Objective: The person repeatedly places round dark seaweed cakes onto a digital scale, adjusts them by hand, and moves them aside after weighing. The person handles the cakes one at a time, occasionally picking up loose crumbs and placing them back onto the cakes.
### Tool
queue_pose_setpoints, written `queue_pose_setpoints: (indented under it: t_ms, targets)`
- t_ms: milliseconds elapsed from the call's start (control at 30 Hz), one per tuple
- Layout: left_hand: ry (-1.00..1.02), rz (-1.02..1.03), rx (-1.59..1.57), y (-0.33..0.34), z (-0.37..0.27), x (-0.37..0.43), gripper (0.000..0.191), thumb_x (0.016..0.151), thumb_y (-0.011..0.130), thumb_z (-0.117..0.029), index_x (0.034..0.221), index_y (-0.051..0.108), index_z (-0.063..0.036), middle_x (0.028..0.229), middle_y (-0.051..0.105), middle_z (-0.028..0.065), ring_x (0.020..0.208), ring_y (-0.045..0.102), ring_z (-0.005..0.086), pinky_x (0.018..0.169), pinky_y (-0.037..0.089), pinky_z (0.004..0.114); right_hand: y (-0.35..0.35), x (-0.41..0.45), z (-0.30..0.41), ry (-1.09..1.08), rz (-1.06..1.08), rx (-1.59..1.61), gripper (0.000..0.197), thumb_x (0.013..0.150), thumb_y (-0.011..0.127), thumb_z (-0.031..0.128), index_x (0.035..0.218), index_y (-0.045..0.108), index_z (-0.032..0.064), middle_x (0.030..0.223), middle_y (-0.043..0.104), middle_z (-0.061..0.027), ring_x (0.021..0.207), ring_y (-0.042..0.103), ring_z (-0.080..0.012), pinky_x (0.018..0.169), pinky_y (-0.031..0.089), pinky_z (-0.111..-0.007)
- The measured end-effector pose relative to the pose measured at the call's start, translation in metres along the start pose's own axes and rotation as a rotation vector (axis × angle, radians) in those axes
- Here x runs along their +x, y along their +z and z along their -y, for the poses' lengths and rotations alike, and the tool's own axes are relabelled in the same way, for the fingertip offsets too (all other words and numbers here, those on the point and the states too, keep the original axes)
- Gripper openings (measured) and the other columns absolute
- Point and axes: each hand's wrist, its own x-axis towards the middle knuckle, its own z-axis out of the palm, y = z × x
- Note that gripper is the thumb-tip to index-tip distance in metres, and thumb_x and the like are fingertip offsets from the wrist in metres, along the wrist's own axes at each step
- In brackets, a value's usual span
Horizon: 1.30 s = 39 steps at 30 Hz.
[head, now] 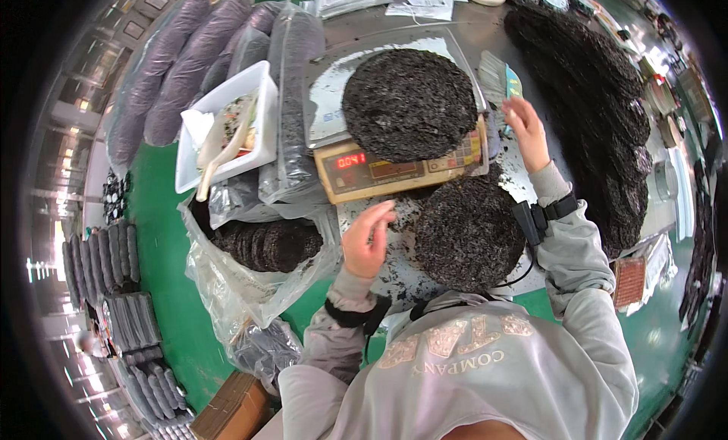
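On the pan of a digital scale [398, 178] lies a round, dark cake of dried seaweed [409, 105], reaching over the display edge. A second dark cake [471, 235] rests on the table just in front of the scale. My left hand [368, 241] is raised left of that second cake, fingers bent and near one another, with nothing seen in it. Beside the scale's right side is my right hand [526, 130], its fingertips near a brush with a light blue handle [513, 82]; whether they touch it is unclear. The scale's red display is lit.
Left of the scale are a white plastic bin [267, 133] and long filled plastic bags [176, 70]. An open clear bag [256, 292] holds several stacked dark cakes [267, 245]. Long dark seaweed piles [597, 121] line the right. Cardboard [233, 406] stands at lower left.
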Motion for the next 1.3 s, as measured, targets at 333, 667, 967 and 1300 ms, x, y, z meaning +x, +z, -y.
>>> queue_pose_setpoints:
  t_ms: [333, 667, 967, 1300]
  targets:
    - [-0.317, 0.157, 0.117, 0.007, 0.003, -0.040, 0.021, 0.081, 0.046, 0.009, 0.096, 0.058, 0.0012, 0.087, 0.064, 0.0117, 0.075, 0.064, 0.0180, 0.068, 0.049, 0.026, -0.028, -0.069, -0.203, 0.103, 0.531, -0.681, 0.076, 0.064, 0.074, 0.020, 0.128, 0.035, 0.0080, 0.136, 0.024, -0.0222, 0.124, 0.027, -0.0402, 0.100, 0.032, -0.043]
    - [-0.291, 0.104, 0.124, 0.010, 0.009, -0.046, 0.018, 0.079, 0.053, 0.007, 0.094, 0.059, -0.0013, 0.089, 0.063, 0.0112, 0.075, 0.064, 0.0199, 0.065, 0.050, 0.027, -0.025, -0.071, -0.219, -0.023, 0.474, -0.743, 0.058, 0.063, 0.050, -0.004, 0.120, 0.041, 0.0037, 0.121, 0.044, -0.0202, 0.112, 0.039, -0.0410, 0.096, 0.034, -0.043]
    - [0.112, 0.341, 0.175, 0.096, 0.030, 0.023, 0.033, 0.072, 0.065, -0.014, 0.102, 0.057, -0.0036, 0.097, 0.051, 0.0095, 0.090, 0.051, 0.0255, 0.081, 0.043, 0.035, -0.090, -0.073, -0.121, 0.014, 0.027, -0.405, 0.041, 0.080, 0.045, -0.003, 0.121, 0.041, -0.0016, 0.104, 0.056, -0.0163, 0.092, 0.055, -0.0185, 0.078, 0.049, -0.031]
    - [0.034, 0.361, 0.168, 0.105, 0.049, 0.014, 0.033, 0.066, 0.070, -0.017, 0.093, 0.056, -0.0043, 0.099, 0.049, 0.0085, 0.098, 0.044, 0.0286, 0.086, 0.039, 0.037, 0.013, -0.030, 0.097, -0.433, 0.038, -0.372, 0.037, 0.081, 0.045, -0.002, 0.118, 0.046, -0.0018, 0.101, 0.059, -0.0132, 0.092, 0.056, -0.0168, 0.083, 0.041, -0.026]
